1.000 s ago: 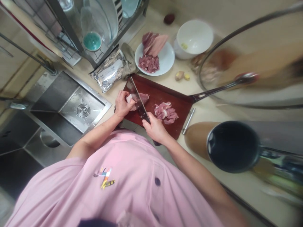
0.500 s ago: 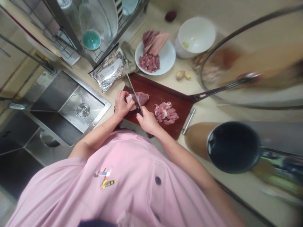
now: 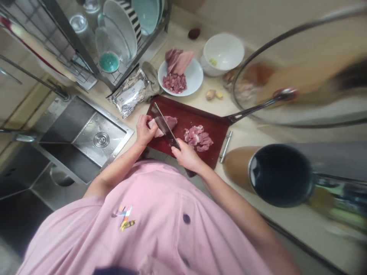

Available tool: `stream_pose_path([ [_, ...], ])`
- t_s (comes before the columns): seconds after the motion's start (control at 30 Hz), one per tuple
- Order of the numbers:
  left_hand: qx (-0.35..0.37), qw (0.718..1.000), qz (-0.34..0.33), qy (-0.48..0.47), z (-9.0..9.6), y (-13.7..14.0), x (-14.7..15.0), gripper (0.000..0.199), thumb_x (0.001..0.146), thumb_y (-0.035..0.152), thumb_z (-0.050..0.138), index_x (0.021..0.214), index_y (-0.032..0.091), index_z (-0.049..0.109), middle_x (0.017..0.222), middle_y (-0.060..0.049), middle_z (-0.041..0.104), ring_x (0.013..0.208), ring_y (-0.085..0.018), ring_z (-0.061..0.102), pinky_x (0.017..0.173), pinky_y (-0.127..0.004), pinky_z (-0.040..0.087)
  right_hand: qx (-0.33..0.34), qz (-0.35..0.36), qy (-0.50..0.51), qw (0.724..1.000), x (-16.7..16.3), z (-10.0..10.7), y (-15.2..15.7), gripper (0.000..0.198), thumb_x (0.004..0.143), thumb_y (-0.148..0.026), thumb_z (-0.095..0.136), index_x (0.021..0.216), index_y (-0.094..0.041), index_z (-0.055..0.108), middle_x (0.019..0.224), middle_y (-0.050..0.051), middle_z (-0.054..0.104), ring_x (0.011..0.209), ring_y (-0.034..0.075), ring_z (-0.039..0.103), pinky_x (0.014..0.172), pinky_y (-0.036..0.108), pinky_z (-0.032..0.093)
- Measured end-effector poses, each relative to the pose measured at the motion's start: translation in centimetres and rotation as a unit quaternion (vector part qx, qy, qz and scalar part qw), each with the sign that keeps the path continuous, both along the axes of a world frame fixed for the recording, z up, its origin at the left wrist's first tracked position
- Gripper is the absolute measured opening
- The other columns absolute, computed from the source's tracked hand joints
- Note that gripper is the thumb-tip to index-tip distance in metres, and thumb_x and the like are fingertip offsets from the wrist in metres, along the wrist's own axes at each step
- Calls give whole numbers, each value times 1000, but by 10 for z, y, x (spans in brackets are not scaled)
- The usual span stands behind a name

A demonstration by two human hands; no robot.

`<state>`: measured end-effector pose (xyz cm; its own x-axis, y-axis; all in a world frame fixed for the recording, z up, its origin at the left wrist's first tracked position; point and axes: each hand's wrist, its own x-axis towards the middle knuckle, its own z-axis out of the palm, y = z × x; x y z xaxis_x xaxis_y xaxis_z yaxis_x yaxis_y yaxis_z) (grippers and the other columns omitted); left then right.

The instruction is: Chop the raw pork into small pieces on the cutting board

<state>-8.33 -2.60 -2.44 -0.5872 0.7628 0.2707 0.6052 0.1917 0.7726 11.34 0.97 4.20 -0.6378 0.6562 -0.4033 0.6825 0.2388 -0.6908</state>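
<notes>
My left hand (image 3: 145,130) is closed on the pale end of a piece of raw meat (image 3: 171,122) at the left part of a dark red cutting board (image 3: 197,111). In my right hand (image 3: 187,156) is the handle of a cleaver (image 3: 165,125). Its broad blade slants up and left across the meat, close to my left fingers, and hides part of the piece. Whether the edge touches the meat I cannot tell. Right of the blade lies a small heap of sliced meat (image 3: 198,137) on the board.
Behind the board stand a white plate (image 3: 196,82) with meat, a white bowl (image 3: 228,53), ginger (image 3: 210,94) and a foil packet (image 3: 130,95). A sink (image 3: 100,139) is at left, a dish rack (image 3: 114,78) behind it. A black ladle (image 3: 252,109) and dark pan (image 3: 281,175) sit right.
The cleaver's blade has tilted so that more of its flat side shows, and my right hand has moved slightly right and down. My left hand still grips the meat. The view has shifted a little.
</notes>
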Motion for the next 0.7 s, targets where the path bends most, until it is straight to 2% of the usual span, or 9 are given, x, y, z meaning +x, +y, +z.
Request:
stream_pose_path([
  [0.1, -14, 1000, -7, -7, 5, -4, 4, 10, 81, 23, 58, 87, 18, 52, 90, -4, 52, 84, -16, 53, 80, -30, 46, 3, -24, 11, 1000, 20, -3, 2, 14, 85, -34, 43, 89, -22, 51, 65, 1, 60, 62, 19, 58, 59, 29, 43],
  [0.17, -33, 999, -11, 7, 11, -7, 13, 25, 81, 30, 62, 100, 17, 52, 103, -9, 51, 97, -20, 53, 88, -35, 46, 17, -39, -7, 999, 23, -3, 4, 16, 85, -33, 43, 91, -21, 51, 67, 2, 61, 64, 20, 59, 61, 30, 44],
  [0.23, -61, 997, -23, 39, 15, -7, 21, 51, 73, 33, 71, 116, 16, 48, 118, -14, 46, 111, -28, 48, 97, -43, 42, 41, -42, -31, 998, 17, -3, 7, 16, 85, -31, 44, 94, -20, 52, 74, 5, 64, 70, 22, 61, 65, 31, 45],
  [0.3, -84, 994, -44, 61, 17, -7, 22, 67, 65, 25, 76, 124, 16, 44, 126, -17, 41, 118, -32, 44, 101, -48, 39, 65, -41, -41, 996, 8, -4, 8, 18, 85, -29, 44, 96, -20, 53, 81, 8, 66, 77, 25, 62, 69, 33, 45],
  [0.4, -84, 993, -81, 10, 17, -5, 5, 61, 63, 12, 67, 121, 16, 45, 120, -14, 48, 111, -29, 51, 98, -45, 43, 71, -51, -28, 996, 3, -4, 5, 17, 85, -28, 44, 96, -20, 53, 81, 9, 66, 77, 24, 62, 69, 34, 46],
  [0.47, -82, 985, -121, -89, 19, -5, -13, 52, 63, 11, 61, 113, 17, 48, 104, -8, 57, 96, -23, 57, 87, -39, 49, 41, -59, 0, 997, 6, -3, 1, 15, 85, -30, 43, 93, -21, 52, 72, 5, 63, 67, 21, 61, 63, 31, 46],
  [0.57, -91, 944, -212, -234, 25, -6, -34, 45, 64, 15, 55, 108, 18, 48, 88, -2, 60, 78, -16, 59, 71, -30, 50, -33, -65, 50, 996, 16, 0, -6, 13, 86, -34, 44, 91, -22, 48, 60, -3, 54, 51, 15, 54, 52, 27, 43],
  [0.63, -116, 920, -283, -245, 30, -9, -39, 43, 62, 15, 54, 105, 17, 51, 89, -2, 61, 78, -16, 59, 69, -28, 49, -93, -72, 65, 991, 22, 3, -10, 14, 86, -35, 43, 92, -23, 45, 56, -6, 49, 43, 13, 50, 46, 25, 40],
  [0.7, -147, 924, -314, -160, 34, -14, -37, 41, 61, 12, 54, 101, 17, 54, 96, -4, 61, 83, -17, 59, 74, -30, 50, -134, -72, 61, 986, 26, 6, -12, 14, 87, -36, 41, 92, -24, 44, 55, -8, 46, 39, 12, 47, 43, 23, 37],
])
